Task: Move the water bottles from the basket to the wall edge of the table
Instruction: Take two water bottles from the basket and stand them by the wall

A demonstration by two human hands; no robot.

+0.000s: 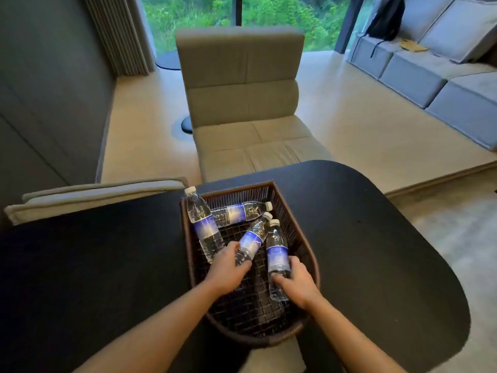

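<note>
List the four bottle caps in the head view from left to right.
Cap of the leaning bottle at the basket's left wall → cap of the left hand's bottle → cap of the bottle lying at the far end → cap of the right hand's bottle. The middle two are close together.

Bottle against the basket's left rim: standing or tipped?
Tipped. The leftmost bottle leans on the basket wall, white cap above the rim, base down inside near the left hand.
</note>
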